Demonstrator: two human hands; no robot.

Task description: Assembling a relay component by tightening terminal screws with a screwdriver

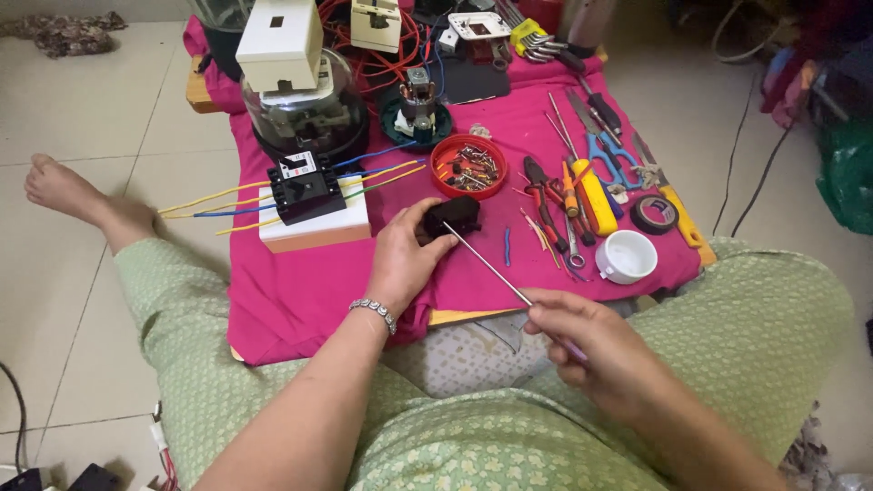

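Fingers of the left hand (406,257) are clasping a small black electrical part (452,216) at frame centre, near the pink cloth's (291,300) lower edge, while the right hand (596,350) is pinching a thin screwdriver (486,265), tip touching the part.

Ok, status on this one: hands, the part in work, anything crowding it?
Left hand grips small black part. Right hand holds thin screwdriver, tip at the part. Red screw bowl and pliers close, not blocking.

Pale green patterned clothes (509,445), beaded bracelet (375,312)
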